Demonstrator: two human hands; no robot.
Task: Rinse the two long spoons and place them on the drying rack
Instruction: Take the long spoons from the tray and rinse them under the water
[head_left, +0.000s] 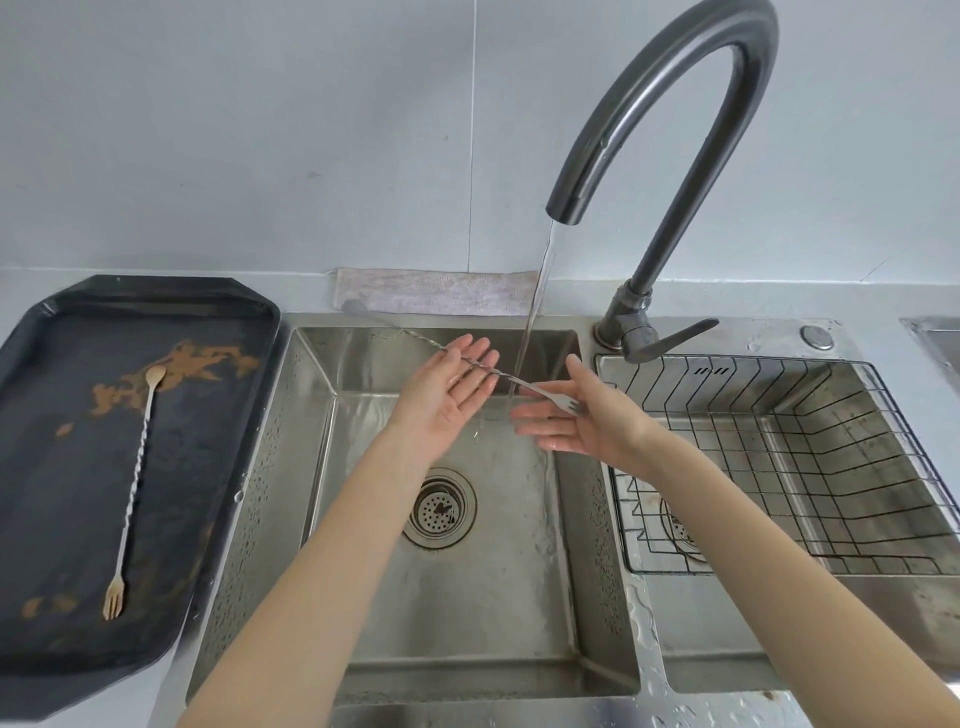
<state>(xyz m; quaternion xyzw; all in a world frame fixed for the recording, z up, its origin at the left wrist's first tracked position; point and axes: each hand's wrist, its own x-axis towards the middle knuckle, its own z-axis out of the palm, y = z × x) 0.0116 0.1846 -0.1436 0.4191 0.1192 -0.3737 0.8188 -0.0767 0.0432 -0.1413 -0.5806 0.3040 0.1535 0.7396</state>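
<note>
A long twisted metal spoon (415, 335) with a fork end lies across both my hands above the left sink basin (467, 597). Its bowl points back left and its fork end reaches my right hand. My left hand (449, 392) is flat, palm up, with the stem resting on its fingers. My right hand (576, 418) is flat too, palm turned left, touching the fork end. Water runs from the tap (675, 130) between the two hands. A second long spoon (136, 473), smeared brown, lies on the black tray (47, 571). The wire drying rack (810, 467) sits in the right basin.
Brown stains mark the black tray at the left. A grey cloth (436, 291) lies folded behind the sink. The tap lever (670, 338) points right. A drain strainer (439, 506) sits in the left basin floor. Water drops cover the ledge between the basins.
</note>
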